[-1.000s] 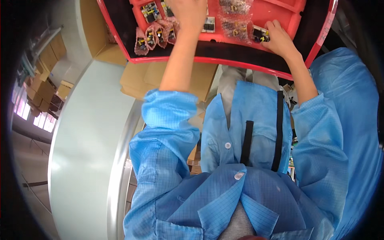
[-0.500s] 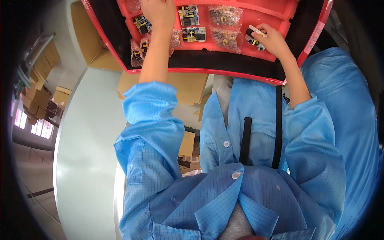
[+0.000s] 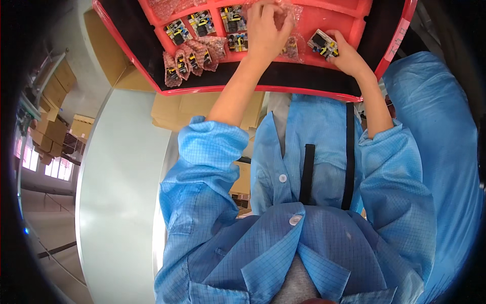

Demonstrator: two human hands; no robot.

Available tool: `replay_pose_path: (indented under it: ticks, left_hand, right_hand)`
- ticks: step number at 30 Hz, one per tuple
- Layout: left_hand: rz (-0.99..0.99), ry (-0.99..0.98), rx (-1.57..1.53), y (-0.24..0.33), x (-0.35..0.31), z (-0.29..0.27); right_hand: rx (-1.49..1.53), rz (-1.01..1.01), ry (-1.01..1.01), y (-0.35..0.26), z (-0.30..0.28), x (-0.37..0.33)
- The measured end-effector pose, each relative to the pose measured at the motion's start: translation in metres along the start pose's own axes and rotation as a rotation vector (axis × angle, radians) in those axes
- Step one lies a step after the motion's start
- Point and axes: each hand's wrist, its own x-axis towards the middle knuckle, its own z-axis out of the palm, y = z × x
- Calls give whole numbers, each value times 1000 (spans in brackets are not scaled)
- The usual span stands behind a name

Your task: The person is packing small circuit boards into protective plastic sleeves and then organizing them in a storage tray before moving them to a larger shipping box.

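Apparently, only some circuit boards (image 3: 201, 23) at left wear bubble-wrap bags (image 3: 194, 61); right hand (image 3: 348, 57) fingers pinch a bare board (image 3: 321, 42), left hand (image 3: 267, 36) grip unclear

blue grid-patterned coat (image 3: 258, 235) | sleeves (image 3: 210, 149) bunched up | white buttons (image 3: 295, 220) | grey undershirt (image 3: 293, 285) | two black bands (image 3: 307, 175)

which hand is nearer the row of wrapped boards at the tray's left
Left. The left hand is to the right of the wrapped boards, over the tray's middle; the right hand is farther right, holding a bare board.
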Motion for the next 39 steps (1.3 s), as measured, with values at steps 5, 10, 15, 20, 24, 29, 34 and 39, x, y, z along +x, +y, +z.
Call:
replay_pose_path:
  ticks: [5,10,15,20,24,29,34,39]
  left_hand:
    - [-168,-201,90,15,11,-7]
    - [-25,-144,44,14,18,-23]
    - [77,-301,69,23,10,-20]
    - [13,-290,-3,8,-5,-13]
    - [-6,-227,-62,8,-10,-16]
    - [-74,-200,-89,11,-3,-34]
    - [-404,-203,221,40,26,-45]
    - [-560,-179,-50,15,26,-5]
  right_hand:
    - [281,-1,94,29,-1,-8]
    - [364,55,114,16,2,-10]
    - [415,7,155,24,10,-11]
    - [455,80,190,17,12,-18]
    - [522,81,278,10,13,-23]
    - [702,-53,464,-10,13,-33]
    - [730,-225,524,-29,13,-37]
    - [734,-339,548,-60,19,-19]
